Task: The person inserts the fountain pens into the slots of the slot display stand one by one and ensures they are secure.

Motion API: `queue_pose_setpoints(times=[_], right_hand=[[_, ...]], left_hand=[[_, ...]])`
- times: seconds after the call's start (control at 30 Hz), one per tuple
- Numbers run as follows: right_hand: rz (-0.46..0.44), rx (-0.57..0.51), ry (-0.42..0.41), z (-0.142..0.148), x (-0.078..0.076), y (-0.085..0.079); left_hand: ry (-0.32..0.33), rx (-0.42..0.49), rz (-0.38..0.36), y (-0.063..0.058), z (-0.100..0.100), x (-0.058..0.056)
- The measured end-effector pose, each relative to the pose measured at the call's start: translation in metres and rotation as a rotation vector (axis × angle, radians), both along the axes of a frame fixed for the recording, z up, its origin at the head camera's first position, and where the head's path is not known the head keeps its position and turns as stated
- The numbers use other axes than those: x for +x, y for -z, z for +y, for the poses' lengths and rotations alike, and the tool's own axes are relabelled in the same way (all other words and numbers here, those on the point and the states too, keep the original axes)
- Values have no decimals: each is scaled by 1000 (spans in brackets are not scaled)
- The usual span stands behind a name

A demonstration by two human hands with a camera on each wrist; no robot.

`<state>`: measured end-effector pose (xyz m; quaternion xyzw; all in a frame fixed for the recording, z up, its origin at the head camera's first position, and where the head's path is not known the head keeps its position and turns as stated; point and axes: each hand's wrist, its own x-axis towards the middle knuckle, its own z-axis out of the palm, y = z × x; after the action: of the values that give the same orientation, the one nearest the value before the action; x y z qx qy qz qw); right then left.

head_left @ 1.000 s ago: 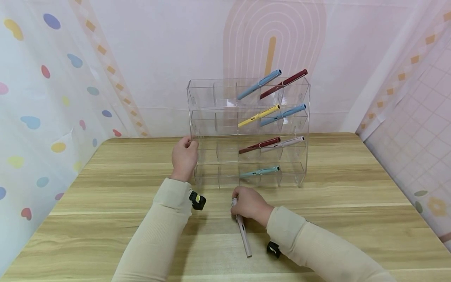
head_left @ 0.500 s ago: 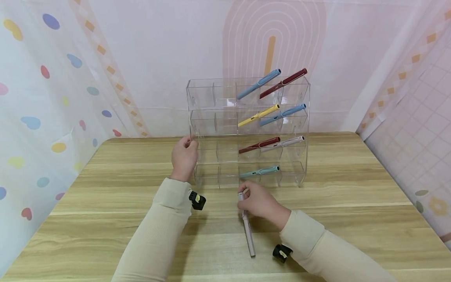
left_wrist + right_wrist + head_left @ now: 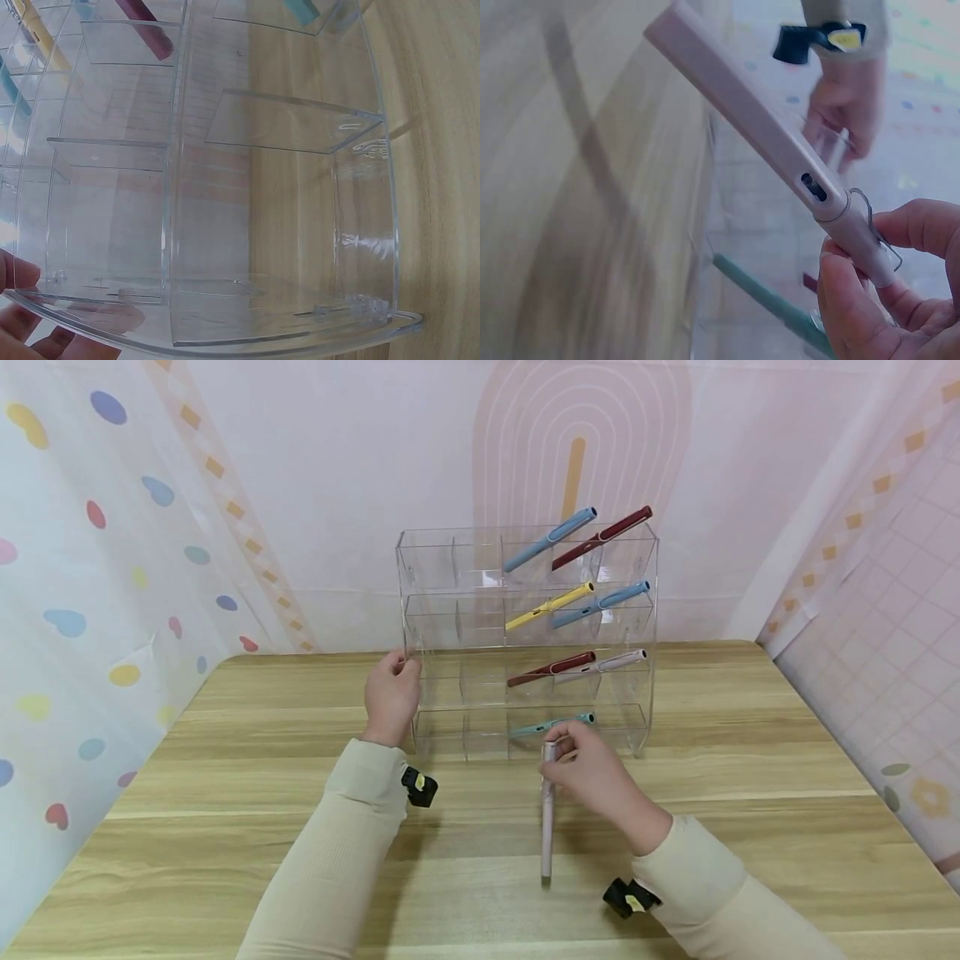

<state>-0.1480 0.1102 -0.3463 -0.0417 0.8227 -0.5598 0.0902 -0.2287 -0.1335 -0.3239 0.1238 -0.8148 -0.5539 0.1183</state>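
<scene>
My right hand (image 3: 596,777) pinches a pale pink pen (image 3: 547,835) near its clip end, thumb and fingertips around the cap. The pen's other end points down toward me, in front of the rack's bottom row. In the right wrist view the clip and a small dark window in the barrel (image 3: 780,157) show. My left hand (image 3: 393,697) grips the left side edge of a clear acrylic pen rack (image 3: 483,745), with thumb and fingers on either side of the panel. In the bottom row a teal pen (image 3: 536,727) is partly behind the right hand.
The rack's right half also bears a light blue pen (image 3: 550,539), a dark red pen (image 3: 602,537), a yellow pen (image 3: 550,606), a blue pen (image 3: 602,604), a second dark red pen (image 3: 552,668) and another pale pink pen (image 3: 602,667). A patterned curtain (image 3: 337,485) stands behind the wooden table (image 3: 750,735).
My right hand has moved right and toward the rack with the pale pink pen, which has swung to point nearly straight at me. My left hand and the rack stay put.
</scene>
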Motion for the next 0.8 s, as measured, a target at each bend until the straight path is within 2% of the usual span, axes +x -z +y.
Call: queue_pose_setpoints(times=[0.33, 0.8], right_hand=[[21, -65, 120, 29, 1, -16], [85, -203, 287, 64, -3, -28]], left_hand=[[-7, -34, 2, 3, -2, -3], [28, 42, 4, 4, -6, -2]])
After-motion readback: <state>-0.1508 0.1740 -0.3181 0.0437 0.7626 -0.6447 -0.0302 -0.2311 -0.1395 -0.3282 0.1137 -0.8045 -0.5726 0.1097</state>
